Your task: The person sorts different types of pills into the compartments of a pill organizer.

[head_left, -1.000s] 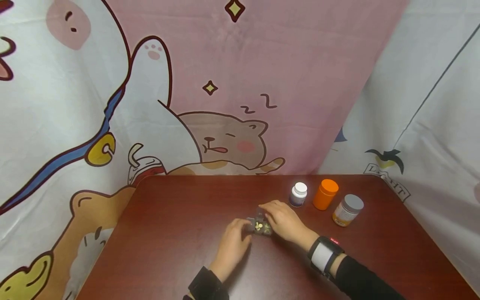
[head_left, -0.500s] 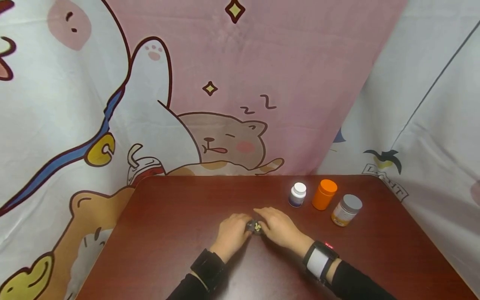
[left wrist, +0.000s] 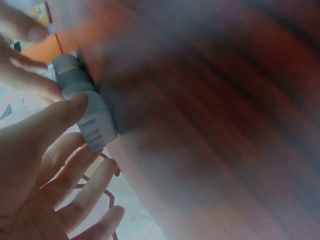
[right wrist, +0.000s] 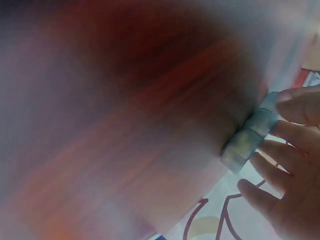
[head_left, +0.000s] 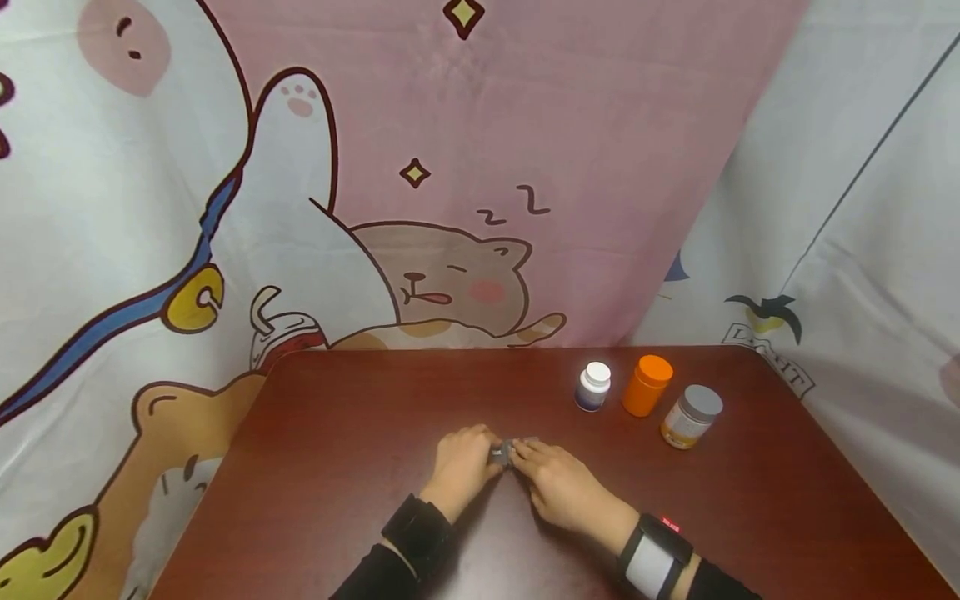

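Note:
A small grey pill organizer (head_left: 501, 452) sits near the middle of the dark red table, mostly hidden between the two hands in the head view. My left hand (head_left: 461, 468) grips its left end; in the left wrist view the thumb lies on a ribbed lid (left wrist: 95, 131) and fingertips are at the far side. My right hand (head_left: 562, 483) reaches in from the right, its extended fingers pressing on the organizer's other end. In the right wrist view the organizer (right wrist: 248, 139) shows as a row of compartments, with a pale yellow patch in one.
Several steps behind the right hand stand a white bottle (head_left: 594, 386), an orange bottle (head_left: 647, 385) and a grey-lidded jar (head_left: 692, 417). A printed cartoon cloth (head_left: 465, 283) hangs behind the table (head_left: 360, 417). Both wrists wear dark bands.
Pale pills showed in open compartments earlier; now fingers and lids cover them. The left hand has closed in on the organizer, and the right fingers have come down onto it.

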`<control>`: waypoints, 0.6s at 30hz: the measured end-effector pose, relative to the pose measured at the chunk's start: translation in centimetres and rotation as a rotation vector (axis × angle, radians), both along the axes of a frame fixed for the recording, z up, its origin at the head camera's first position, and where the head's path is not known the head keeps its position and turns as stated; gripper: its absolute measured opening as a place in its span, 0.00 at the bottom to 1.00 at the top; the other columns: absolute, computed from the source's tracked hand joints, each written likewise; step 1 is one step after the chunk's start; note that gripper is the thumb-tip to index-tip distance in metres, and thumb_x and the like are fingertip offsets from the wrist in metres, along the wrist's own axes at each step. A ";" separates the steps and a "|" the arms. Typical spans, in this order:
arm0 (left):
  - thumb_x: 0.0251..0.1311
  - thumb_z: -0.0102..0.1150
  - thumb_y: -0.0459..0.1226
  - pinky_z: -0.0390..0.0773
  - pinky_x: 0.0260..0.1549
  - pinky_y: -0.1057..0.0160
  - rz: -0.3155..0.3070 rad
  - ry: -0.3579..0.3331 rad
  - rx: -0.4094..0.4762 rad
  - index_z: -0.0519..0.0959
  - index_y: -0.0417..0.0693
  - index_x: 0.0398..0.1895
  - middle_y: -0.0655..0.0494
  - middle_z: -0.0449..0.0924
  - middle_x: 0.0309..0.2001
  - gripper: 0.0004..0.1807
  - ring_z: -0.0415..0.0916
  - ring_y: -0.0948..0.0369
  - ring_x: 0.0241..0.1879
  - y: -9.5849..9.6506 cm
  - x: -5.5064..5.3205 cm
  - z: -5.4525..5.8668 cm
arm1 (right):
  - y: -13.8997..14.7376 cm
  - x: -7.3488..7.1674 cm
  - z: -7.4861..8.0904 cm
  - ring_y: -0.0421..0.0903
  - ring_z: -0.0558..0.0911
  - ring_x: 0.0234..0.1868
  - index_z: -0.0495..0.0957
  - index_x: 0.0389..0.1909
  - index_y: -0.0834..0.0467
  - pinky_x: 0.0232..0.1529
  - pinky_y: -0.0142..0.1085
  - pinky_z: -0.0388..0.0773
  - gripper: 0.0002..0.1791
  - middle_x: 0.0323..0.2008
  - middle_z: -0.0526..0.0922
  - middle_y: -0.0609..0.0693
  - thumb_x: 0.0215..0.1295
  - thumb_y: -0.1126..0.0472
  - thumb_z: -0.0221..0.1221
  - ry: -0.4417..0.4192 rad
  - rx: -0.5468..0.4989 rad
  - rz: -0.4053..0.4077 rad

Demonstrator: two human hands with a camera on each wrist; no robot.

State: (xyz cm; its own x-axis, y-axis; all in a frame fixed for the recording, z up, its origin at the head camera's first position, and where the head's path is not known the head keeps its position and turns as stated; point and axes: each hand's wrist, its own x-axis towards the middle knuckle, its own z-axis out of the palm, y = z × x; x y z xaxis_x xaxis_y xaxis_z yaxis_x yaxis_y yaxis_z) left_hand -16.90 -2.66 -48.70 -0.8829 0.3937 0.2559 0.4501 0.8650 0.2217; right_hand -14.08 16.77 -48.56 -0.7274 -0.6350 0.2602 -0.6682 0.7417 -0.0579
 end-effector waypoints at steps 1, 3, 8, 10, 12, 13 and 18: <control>0.49 0.81 0.44 0.84 0.36 0.59 -0.002 0.001 -0.007 0.91 0.54 0.40 0.61 0.89 0.39 0.14 0.86 0.59 0.38 0.0 0.0 0.1 | 0.1 0.1 -0.1 0.56 0.84 0.63 0.84 0.59 0.64 0.60 0.52 0.83 0.25 0.63 0.84 0.59 0.58 0.67 0.67 -0.011 -0.004 0.004; 0.50 0.81 0.44 0.84 0.35 0.60 -0.013 0.007 -0.023 0.91 0.54 0.39 0.61 0.88 0.38 0.14 0.86 0.59 0.37 0.1 0.0 0.2 | 0.2 0.3 -0.2 0.58 0.83 0.64 0.83 0.61 0.64 0.61 0.54 0.82 0.27 0.64 0.83 0.60 0.57 0.67 0.66 -0.040 -0.012 -0.003; 0.56 0.77 0.43 0.85 0.32 0.60 -0.084 0.062 -0.096 0.90 0.49 0.36 0.58 0.89 0.36 0.09 0.87 0.58 0.33 0.3 0.1 0.4 | 0.1 0.6 -0.3 0.59 0.79 0.69 0.80 0.64 0.64 0.64 0.56 0.80 0.31 0.68 0.80 0.60 0.56 0.68 0.65 -0.140 -0.035 -0.056; 0.58 0.74 0.41 0.86 0.30 0.62 -0.114 0.107 -0.210 0.90 0.49 0.38 0.57 0.91 0.39 0.08 0.88 0.60 0.34 0.4 0.2 0.4 | 0.0 0.6 -0.2 0.60 0.77 0.70 0.79 0.66 0.64 0.66 0.58 0.78 0.33 0.69 0.79 0.60 0.53 0.69 0.64 -0.191 -0.054 -0.072; 0.60 0.72 0.40 0.86 0.29 0.66 -0.147 0.158 -0.357 0.90 0.48 0.43 0.55 0.92 0.45 0.10 0.89 0.62 0.37 0.4 0.3 0.5 | -0.1 0.6 -0.1 0.60 0.76 0.72 0.78 0.67 0.64 0.67 0.59 0.76 0.35 0.70 0.77 0.60 0.52 0.70 0.64 -0.232 -0.072 -0.083; 0.61 0.71 0.40 0.86 0.29 0.67 -0.164 0.190 -0.430 0.90 0.49 0.46 0.55 0.91 0.48 0.12 0.89 0.63 0.39 0.4 0.3 0.5 | -0.1 0.6 -0.1 0.60 0.75 0.72 0.78 0.67 0.65 0.68 0.59 0.75 0.36 0.71 0.77 0.60 0.52 0.70 0.64 -0.248 -0.079 -0.087; 0.64 0.68 0.39 0.86 0.34 0.71 -0.266 0.309 -0.598 0.87 0.47 0.53 0.56 0.90 0.52 0.15 0.88 0.66 0.48 0.2 0.2 0.4 | 0.0 0.5 -0.3 0.60 0.73 0.74 0.76 0.68 0.64 0.69 0.60 0.74 0.37 0.72 0.75 0.60 0.51 0.71 0.64 -0.291 -0.094 -0.102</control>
